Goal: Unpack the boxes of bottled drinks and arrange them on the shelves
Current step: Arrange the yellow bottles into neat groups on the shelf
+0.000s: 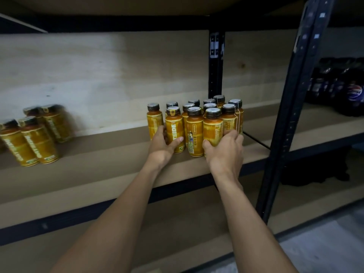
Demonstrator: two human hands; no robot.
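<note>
Stocking partly done: a cluster of orange-yellow drink bottles (197,119) stands toward the right end of the middle shelf (110,174), with a smaller group (33,134) at far left. Left hand (164,148) wraps the front-left bottle (174,129); right hand (226,152) curls round the front-right bottle (212,127). No boxes in view, so what remains cannot be told.

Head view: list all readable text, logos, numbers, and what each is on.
"SIDE", vertical, lower letters hidden by the left hand: yellow-labelled orange drink bottle.
Round red-white-blue logo, no words readable: dark plastic bottles, right shelf.
Large lettering, blurred, unreadable: yellow-labelled bottles at far left.
Label fine print: too small.
</note>
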